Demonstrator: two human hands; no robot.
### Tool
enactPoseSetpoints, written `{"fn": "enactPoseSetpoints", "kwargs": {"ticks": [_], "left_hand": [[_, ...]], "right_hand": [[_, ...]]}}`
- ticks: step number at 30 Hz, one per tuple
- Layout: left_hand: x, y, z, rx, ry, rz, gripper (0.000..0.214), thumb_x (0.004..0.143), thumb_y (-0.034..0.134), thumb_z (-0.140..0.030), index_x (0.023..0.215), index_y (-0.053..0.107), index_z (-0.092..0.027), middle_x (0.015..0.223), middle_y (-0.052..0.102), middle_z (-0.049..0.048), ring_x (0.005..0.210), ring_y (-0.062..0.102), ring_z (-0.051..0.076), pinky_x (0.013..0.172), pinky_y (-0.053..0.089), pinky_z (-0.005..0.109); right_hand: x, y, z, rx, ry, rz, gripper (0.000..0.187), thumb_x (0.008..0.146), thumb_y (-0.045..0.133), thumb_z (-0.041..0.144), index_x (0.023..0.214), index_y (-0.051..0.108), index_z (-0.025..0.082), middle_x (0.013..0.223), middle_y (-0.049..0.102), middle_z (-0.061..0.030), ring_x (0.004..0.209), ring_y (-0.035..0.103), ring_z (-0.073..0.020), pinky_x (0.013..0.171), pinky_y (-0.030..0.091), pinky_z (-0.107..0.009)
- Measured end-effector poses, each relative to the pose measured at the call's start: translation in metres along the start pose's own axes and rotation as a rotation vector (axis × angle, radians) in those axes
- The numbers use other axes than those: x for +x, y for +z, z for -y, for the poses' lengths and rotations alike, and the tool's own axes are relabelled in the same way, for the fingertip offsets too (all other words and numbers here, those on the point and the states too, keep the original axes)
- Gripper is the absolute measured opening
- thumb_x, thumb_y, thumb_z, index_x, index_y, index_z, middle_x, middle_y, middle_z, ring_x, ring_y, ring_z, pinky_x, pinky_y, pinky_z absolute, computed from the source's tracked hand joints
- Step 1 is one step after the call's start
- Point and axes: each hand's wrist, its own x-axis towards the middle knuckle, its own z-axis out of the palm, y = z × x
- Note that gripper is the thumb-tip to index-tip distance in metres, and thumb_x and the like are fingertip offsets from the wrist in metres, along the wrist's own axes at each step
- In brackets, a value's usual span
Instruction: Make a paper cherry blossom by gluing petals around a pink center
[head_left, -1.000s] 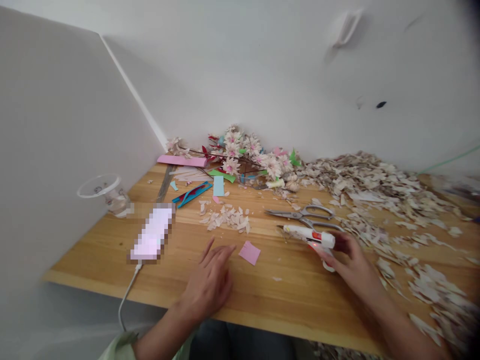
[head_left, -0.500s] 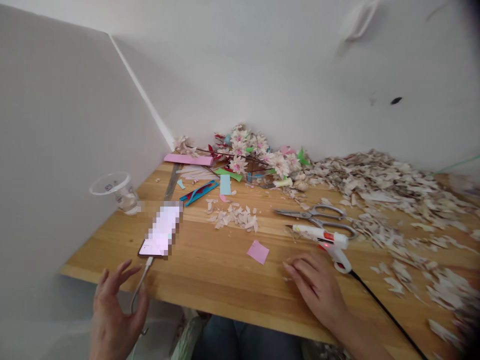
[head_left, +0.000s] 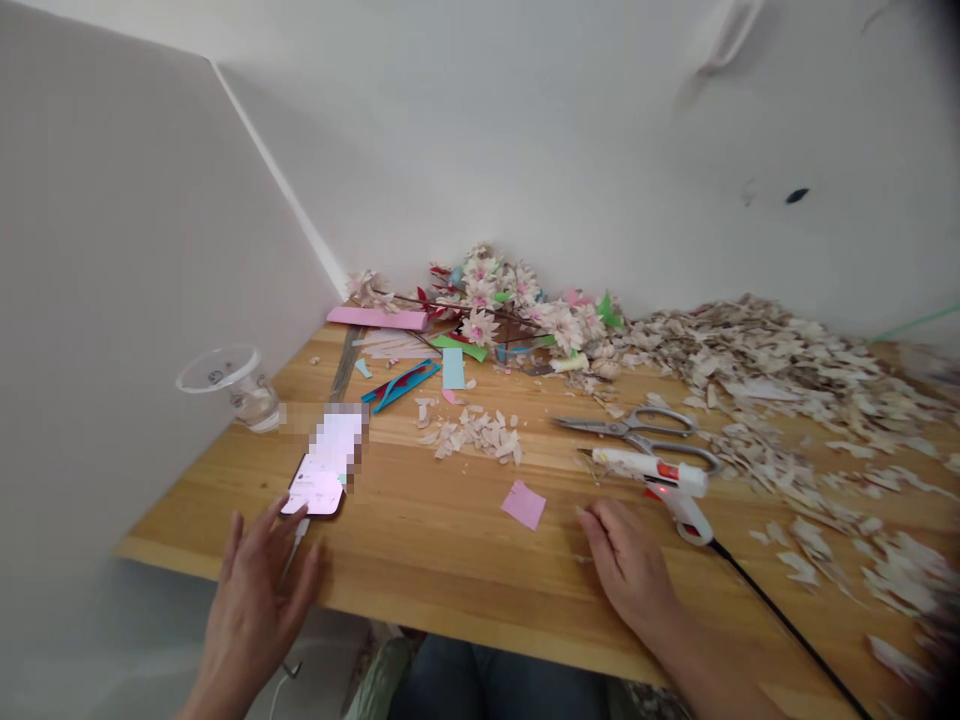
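At the lower edge of a lit phone (head_left: 319,480), my left hand (head_left: 262,590) has its fingers spread, a fingertip over the screen. Whether that fingertip touches the glass I cannot tell. A white charging cable (head_left: 298,535) runs from the phone beneath this hand. My right hand (head_left: 626,560) rests on the table with its fingers curled in; nothing shows in them, though their inner side is hidden. A white glue gun (head_left: 660,475) with a red light lies just beyond it. To its left is a pink paper square (head_left: 523,505).
Grey scissors (head_left: 630,425) lie behind the glue gun. Pale flakes (head_left: 480,437) are scattered mid-table, with a large heap (head_left: 750,350) at right. Handmade flowers (head_left: 480,300) lie along the wall. A plastic cup (head_left: 251,390) stands at the left edge. A black cord (head_left: 780,620) crosses the right.
My left hand has moved up and right, bringing a finger over the phone's lower screen. The screen's picture has changed. My right hand has curled its fingers more and stays near the same place.
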Motion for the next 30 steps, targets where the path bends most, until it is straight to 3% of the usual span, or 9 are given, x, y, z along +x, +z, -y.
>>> {"fn": "enactPoseSetpoints", "kwargs": {"ticks": [8, 14, 24, 30], "left_hand": [[0.000, 0.004, -0.001, 0.096, 0.067, 0.017, 0.046, 0.082, 0.050, -0.034, 0.123, 0.037, -0.019, 0.109, 0.065, 0.0145, 0.106, 0.060, 0.029, 0.109, 0.021, 0.057], [-0.002, 0.005, 0.002, 0.096, 0.087, 0.017, 0.050, 0.083, 0.050, -0.033, 0.128, 0.032, -0.020, 0.110, 0.065, 0.0132, 0.106, 0.061, 0.028, 0.109, 0.022, 0.057], [-0.001, 0.003, 0.000, 0.096, 0.090, 0.028, 0.048, 0.083, 0.050, -0.032, 0.126, 0.034, -0.018, 0.109, 0.065, 0.0145, 0.108, 0.060, 0.030, 0.109, 0.022, 0.057], [0.000, 0.005, -0.007, 0.088, 0.115, 0.021, 0.043, 0.082, 0.051, -0.030, 0.122, 0.040, -0.018, 0.113, 0.063, 0.0139, 0.110, 0.058, 0.029, 0.109, 0.022, 0.057]], "right_hand": [[0.001, 0.000, 0.006, 0.015, 0.006, 0.094, 0.014, 0.087, 0.048, 0.031, 0.076, 0.045, 0.023, 0.065, 0.052, 0.0005, 0.058, 0.051, -0.0155, 0.053, 0.042, -0.027], [-0.001, 0.004, 0.005, 0.010, -0.025, 0.137, 0.014, 0.083, 0.056, 0.032, 0.081, 0.045, 0.023, 0.068, 0.053, -0.0001, 0.061, 0.051, -0.0165, 0.055, 0.043, -0.029], [-0.002, 0.006, 0.008, 0.010, -0.018, 0.176, 0.016, 0.082, 0.058, 0.033, 0.080, 0.046, 0.023, 0.069, 0.054, -0.0003, 0.062, 0.052, -0.0174, 0.056, 0.043, -0.030], [0.002, 0.006, 0.012, -0.001, -0.093, 0.199, 0.015, 0.081, 0.059, 0.030, 0.086, 0.048, 0.021, 0.077, 0.058, -0.0032, 0.070, 0.055, -0.0197, 0.061, 0.045, -0.031]]}}
